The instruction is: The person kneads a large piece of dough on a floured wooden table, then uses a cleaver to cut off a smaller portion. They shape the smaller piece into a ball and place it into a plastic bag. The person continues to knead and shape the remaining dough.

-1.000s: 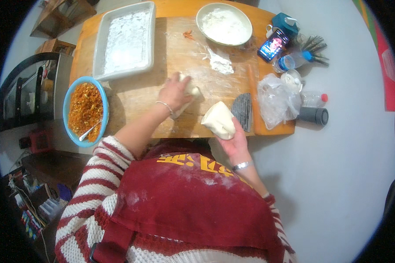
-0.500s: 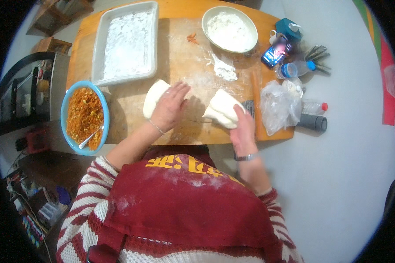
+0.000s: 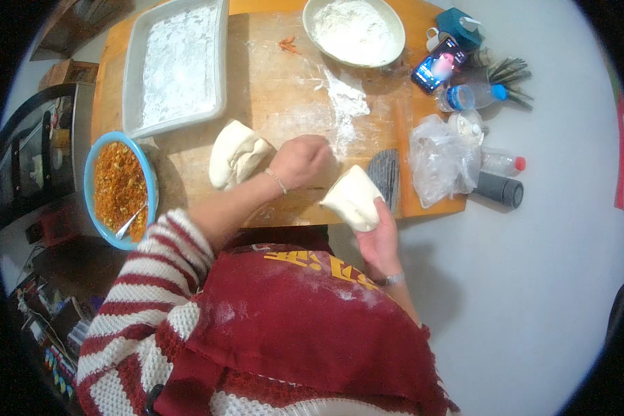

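Note:
A lump of white dough [image 3: 353,197] with a cut-looking edge is in my right hand [image 3: 380,243], held up near the table's front edge. My left hand [image 3: 301,163] is closed, fingers curled down over the floured board, close to a streak of loose flour [image 3: 347,100]. What its fingers hold, if anything, is hidden. To the left of that hand a second lump of dough [image 3: 236,154], folded on its top, rests on the board untouched. Just behind the held dough lies a dark grey ribbed flat piece [image 3: 383,179].
A blue bowl [image 3: 150,182] of orange filling with a spoon stands at left. Behind it is a floured plastic tray [image 3: 220,83]. A bowl of flour [image 3: 395,52] sits at the back. Rightward are a phone [image 3: 438,66], bottles [image 3: 456,98], a plastic bag [image 3: 437,163] and a dark flask [image 3: 500,191].
My left hand has left the left dough lump and moved right, its fingers now curled. My right hand has drawn its dough slightly nearer, uncovering more of the grey ribbed piece.

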The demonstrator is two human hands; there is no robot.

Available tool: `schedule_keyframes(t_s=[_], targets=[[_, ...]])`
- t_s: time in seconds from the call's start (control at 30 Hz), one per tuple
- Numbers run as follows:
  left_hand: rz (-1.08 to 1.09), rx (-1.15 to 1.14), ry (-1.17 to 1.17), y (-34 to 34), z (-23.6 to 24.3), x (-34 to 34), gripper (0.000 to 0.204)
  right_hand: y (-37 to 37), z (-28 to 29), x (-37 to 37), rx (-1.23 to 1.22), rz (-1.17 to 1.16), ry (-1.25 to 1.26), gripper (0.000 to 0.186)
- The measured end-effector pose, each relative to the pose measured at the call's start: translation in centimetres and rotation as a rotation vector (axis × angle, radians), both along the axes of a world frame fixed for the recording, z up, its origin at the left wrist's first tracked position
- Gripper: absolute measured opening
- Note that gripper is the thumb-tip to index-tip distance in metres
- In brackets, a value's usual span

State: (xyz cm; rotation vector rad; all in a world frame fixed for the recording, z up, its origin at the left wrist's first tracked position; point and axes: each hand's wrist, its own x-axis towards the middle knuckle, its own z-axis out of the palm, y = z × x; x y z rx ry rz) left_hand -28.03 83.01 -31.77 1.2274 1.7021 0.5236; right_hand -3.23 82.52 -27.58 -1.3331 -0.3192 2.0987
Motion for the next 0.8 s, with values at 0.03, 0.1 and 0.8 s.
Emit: schedule_keyframes(t_s=[0.03,0.1,0.8], targets=[[0.271,-0.111,-0.182,-1.6,0.5,0.5,0.044,0.1,-0.2,-0.3,-0.034,-0.033,0.011,0.049],[0.532,-0.254,-0.634,-3.0,1.2,1.4,0.047,0.5,-0.7,-1.7,-0.022,-0.027,0.094,0.05],[0.106,0.291,-0.067,-6.0,-0.8,5.2,0.046,-0.5,-3.6,-8.3,1.293,0.413,-1.022,0.031]])
